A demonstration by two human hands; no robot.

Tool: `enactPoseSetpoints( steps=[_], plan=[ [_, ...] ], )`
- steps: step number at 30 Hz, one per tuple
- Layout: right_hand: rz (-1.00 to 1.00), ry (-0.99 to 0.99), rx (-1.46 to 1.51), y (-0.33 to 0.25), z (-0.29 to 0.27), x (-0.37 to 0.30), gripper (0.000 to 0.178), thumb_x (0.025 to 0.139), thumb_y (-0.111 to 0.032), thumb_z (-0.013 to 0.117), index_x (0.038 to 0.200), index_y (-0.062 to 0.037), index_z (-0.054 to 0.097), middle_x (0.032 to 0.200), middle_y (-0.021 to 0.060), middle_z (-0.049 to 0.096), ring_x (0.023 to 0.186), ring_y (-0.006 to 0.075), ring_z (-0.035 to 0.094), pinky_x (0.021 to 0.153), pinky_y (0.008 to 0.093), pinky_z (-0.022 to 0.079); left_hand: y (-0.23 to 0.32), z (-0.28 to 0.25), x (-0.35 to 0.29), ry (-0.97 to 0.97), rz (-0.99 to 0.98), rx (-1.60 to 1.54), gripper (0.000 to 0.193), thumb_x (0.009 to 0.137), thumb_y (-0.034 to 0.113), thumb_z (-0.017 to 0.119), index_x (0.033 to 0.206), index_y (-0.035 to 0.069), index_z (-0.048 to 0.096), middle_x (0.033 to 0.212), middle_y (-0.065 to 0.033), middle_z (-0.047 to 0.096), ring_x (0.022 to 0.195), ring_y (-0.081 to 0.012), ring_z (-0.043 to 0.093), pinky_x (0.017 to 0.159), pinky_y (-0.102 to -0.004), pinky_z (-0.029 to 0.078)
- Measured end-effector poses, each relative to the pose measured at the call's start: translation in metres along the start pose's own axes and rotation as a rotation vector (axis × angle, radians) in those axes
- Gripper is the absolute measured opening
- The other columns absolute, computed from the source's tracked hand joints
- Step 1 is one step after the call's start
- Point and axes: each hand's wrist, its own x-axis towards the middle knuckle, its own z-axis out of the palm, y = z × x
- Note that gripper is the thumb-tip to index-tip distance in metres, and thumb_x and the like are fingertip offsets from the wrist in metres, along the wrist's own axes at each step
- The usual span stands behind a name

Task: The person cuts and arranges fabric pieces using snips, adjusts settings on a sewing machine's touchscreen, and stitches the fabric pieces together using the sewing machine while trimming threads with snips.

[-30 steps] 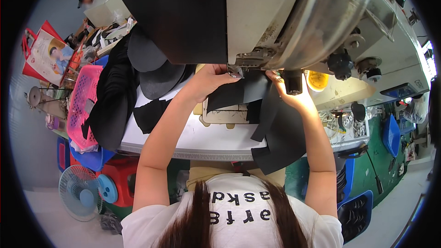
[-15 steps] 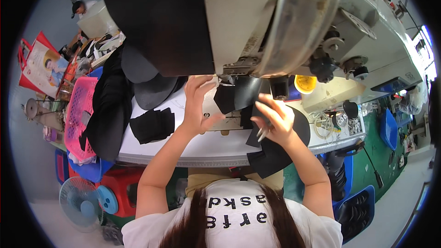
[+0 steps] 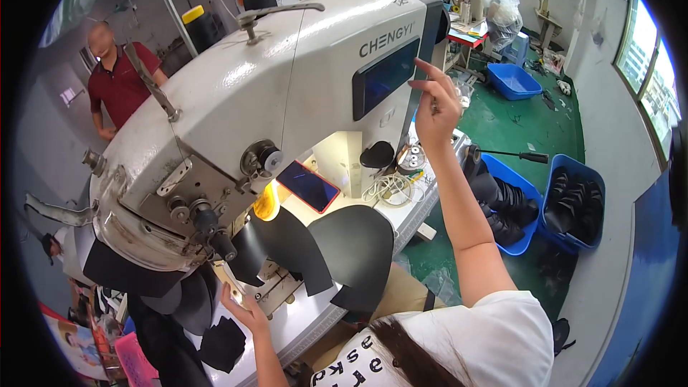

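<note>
My right hand is raised beside the dark control panel of a white sewing machine. Its index finger stretches to the panel's right edge, while the curled fingers keep a small metallic thing that I cannot make out. Low by the needle area, my left hand has thumb and fingers apart, next to the pale lit needle plate. Black curved fabric pieces lie under the machine head and over the table edge. A larger rounded black piece lies to their right.
Black pieces and a pink basket are at the lower left. A red-edged phone and coiled white cable lie under the machine arm. Blue bins with black pieces stand on the green floor. A person in dark red stands behind.
My view has swung to the right. My right hand has left the fabric and risen to the control panel. My left hand stays near the needle area.
</note>
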Motion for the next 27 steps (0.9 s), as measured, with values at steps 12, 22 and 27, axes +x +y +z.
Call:
enactPoseSetpoints(
  steps=[12, 22, 27],
  plan=[
    [-0.092, 0.035, -0.086, 0.003, 0.025, 0.008, 0.018, 0.06, 0.012, 0.049, 0.066, -0.0005, 0.061, 0.108, 0.0084, 0.066, 0.091, 0.0266, 0.054, 0.079, 0.0338, 0.044, -0.025, 0.0, 0.004, -0.002, -0.209, 0.011, 0.04, 0.09, 0.013, 0.047, 0.125, -0.004, 0.039, 0.123, -0.0178, 0.043, 0.113, -0.0281, 0.042, 0.099, -0.0372, 0.031],
    [-0.086, -0.065, -0.083, 0.013, 0.007, -0.006, 0.015, 0.061, 0.01, 0.05, 0.065, -0.0011, 0.059, 0.107, 0.0086, 0.066, 0.095, 0.0274, 0.054, 0.079, 0.034, 0.044, -0.027, 0.0, 0.0, 0.018, -0.227, 0.047, 0.034, 0.089, 0.012, 0.051, 0.118, -0.004, 0.044, 0.112, -0.0168, 0.046, 0.105, -0.0275, 0.045, 0.093, -0.0358, 0.034],
    [-0.079, -0.034, -0.051, 0.006, 0.008, 0.001, 0.017, 0.062, 0.011, 0.049, 0.065, -0.0014, 0.06, 0.109, 0.0079, 0.066, 0.094, 0.0267, 0.054, 0.08, 0.0334, 0.044, -0.031, 0.001, -0.001, 0.046, -0.221, 0.035, 0.031, 0.088, 0.009, 0.051, 0.115, -0.004, 0.045, 0.11, -0.0167, 0.048, 0.103, -0.0276, 0.046, 0.092, -0.0358, 0.035]
  ],
)
